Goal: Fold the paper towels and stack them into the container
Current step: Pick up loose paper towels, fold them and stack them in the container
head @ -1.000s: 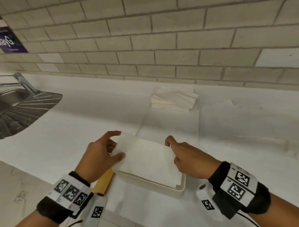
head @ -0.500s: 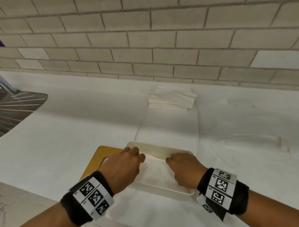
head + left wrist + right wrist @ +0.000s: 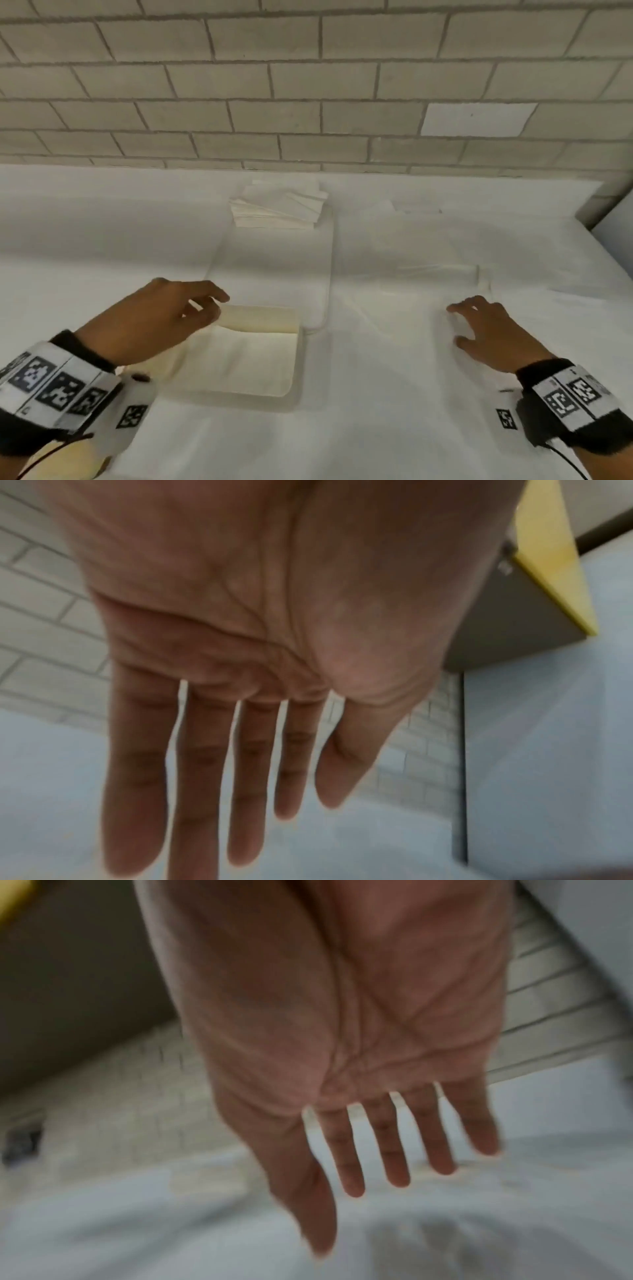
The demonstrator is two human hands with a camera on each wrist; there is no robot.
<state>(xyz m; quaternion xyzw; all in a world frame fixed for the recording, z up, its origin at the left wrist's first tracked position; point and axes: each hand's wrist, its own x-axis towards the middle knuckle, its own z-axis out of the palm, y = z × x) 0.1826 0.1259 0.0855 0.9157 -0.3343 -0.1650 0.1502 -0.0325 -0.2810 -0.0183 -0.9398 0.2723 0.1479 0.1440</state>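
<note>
A cream container [image 3: 300,359] sits near the counter's front, with a folded paper towel [image 3: 246,363] lying flat inside it. My left hand [image 3: 191,308] hovers over the container's far left corner, fingers straight and holding nothing; the left wrist view shows the empty palm [image 3: 240,615]. My right hand [image 3: 479,322] is off to the right, fingers spread over a flat paper towel [image 3: 445,284] on the counter, empty too, as its spread fingers [image 3: 394,1150] show in the right wrist view. A stack of paper towels [image 3: 279,207] lies by the wall.
A brick wall [image 3: 308,102] runs along the back of the white counter [image 3: 102,257]. Another flat sheet [image 3: 274,274] lies between the container and the stack. A yellow board edge [image 3: 68,462] shows at the bottom left. The counter's right edge [image 3: 603,233] meets a white panel.
Both hands have let go of the folded towel, which now lies in the container. The left hand lifted toward the far left corner; the right hand swung out to the right over a flat sheet.
</note>
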